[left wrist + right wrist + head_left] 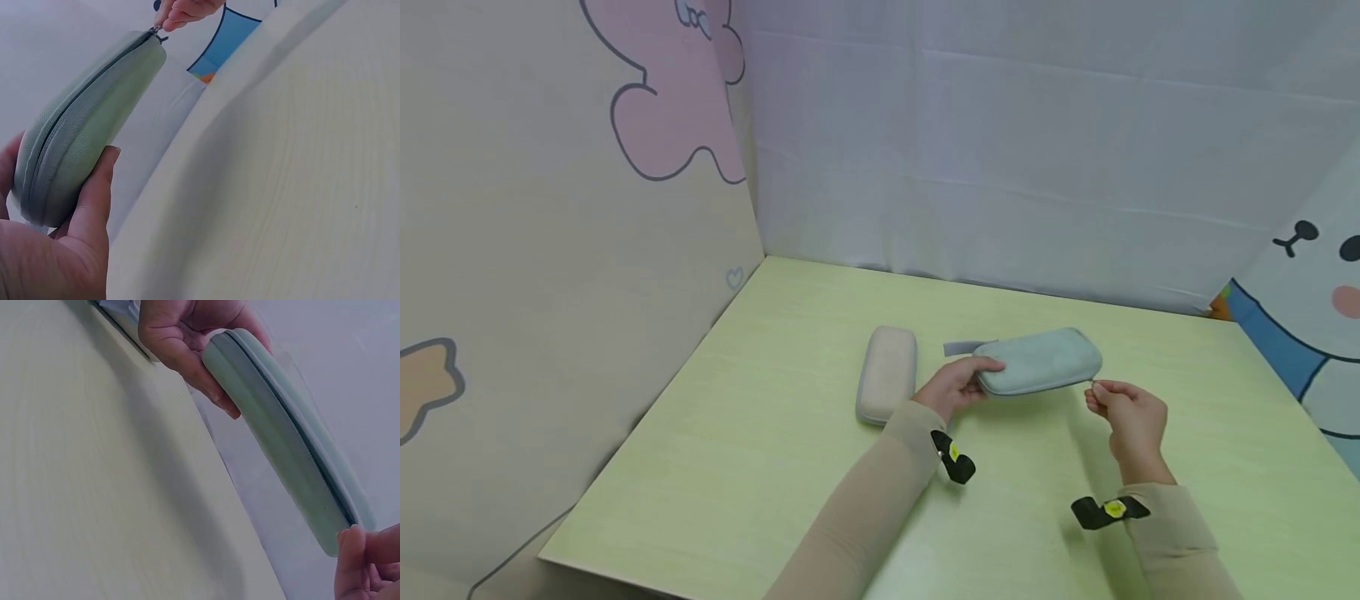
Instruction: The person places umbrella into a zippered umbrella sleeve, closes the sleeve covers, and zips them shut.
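Note:
A pale green zippered case (pixel 1043 362) is held up off the table, its long zipper edge turned toward me. My left hand (pixel 953 387) grips its left end, thumb on top and fingers underneath. At the right end, my right hand (pixel 1133 417) pinches the zipper pull between thumb and fingertips. The zipper slider (pixel 157 31) sits at that far corner in the left wrist view. A dark gap (pixel 306 440) runs along the zipper line in the right wrist view. From the case's left end sticks out a grey strap (pixel 966 347).
A beige case (pixel 887 373) with a grey edge lies on the light green table (pixel 760 467), just left of my left hand. White cloth (pixel 1037 150) hangs behind the table. Printed panels (pixel 550 275) stand at the left and right sides.

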`<state>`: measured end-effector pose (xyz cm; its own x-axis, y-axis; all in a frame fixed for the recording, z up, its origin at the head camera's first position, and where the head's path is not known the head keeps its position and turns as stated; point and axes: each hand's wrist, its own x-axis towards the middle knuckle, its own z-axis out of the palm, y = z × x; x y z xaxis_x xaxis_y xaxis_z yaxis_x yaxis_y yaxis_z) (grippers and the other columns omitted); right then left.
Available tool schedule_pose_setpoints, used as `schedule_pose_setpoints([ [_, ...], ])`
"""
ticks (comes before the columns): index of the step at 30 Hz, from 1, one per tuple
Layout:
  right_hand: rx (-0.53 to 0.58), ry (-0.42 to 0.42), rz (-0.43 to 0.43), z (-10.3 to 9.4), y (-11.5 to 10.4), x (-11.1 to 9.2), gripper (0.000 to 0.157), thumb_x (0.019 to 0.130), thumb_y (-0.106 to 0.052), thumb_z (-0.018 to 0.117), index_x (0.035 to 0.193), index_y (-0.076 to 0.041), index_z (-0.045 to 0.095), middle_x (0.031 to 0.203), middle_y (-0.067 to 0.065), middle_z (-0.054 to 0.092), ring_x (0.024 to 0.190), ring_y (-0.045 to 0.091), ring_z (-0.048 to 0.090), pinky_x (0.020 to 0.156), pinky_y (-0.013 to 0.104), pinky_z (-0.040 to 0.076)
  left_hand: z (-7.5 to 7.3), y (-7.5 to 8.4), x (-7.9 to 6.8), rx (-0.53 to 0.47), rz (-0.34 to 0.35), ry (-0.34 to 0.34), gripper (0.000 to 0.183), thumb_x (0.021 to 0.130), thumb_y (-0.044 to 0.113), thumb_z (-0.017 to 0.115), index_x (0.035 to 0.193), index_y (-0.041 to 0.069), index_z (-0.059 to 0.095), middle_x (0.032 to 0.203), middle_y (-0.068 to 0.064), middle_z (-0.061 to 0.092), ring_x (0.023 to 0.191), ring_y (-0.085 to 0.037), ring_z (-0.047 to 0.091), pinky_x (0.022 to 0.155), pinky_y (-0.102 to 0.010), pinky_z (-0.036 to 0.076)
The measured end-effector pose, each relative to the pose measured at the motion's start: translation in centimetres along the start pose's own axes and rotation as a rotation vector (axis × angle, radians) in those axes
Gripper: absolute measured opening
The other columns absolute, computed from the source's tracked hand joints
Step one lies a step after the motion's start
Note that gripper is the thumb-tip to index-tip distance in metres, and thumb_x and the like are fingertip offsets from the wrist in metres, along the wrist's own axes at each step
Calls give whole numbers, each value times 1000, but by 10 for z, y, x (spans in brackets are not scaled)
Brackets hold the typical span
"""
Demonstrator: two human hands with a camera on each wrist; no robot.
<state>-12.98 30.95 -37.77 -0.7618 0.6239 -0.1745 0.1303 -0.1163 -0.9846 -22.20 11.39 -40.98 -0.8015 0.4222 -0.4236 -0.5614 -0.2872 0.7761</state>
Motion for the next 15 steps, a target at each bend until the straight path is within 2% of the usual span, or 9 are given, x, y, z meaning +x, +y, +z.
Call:
schedule_pose_setpoints([
  [6, 83, -21, 44, 0, -6, -5, 23, 85, 6, 61, 67, -7, 67, 59, -1, 63, 54, 8, 62, 53, 19, 52, 3, -1, 0, -38, 2, 5, 29, 76, 4, 70, 103, 0, 62, 90, -10, 67, 80, -17, 64, 74, -27, 51],
  [15, 114, -11, 74, 0, -3, -1, 22, 85, 4, 62, 68, -9, 67, 62, 0, 64, 56, 8, 63, 55, 20, 52, 6, -5, 0, -92, 17, 7, 29, 76, 0, 68, 104, -1, 62, 88, -9, 67, 81, -17, 63, 73, -26, 50],
])
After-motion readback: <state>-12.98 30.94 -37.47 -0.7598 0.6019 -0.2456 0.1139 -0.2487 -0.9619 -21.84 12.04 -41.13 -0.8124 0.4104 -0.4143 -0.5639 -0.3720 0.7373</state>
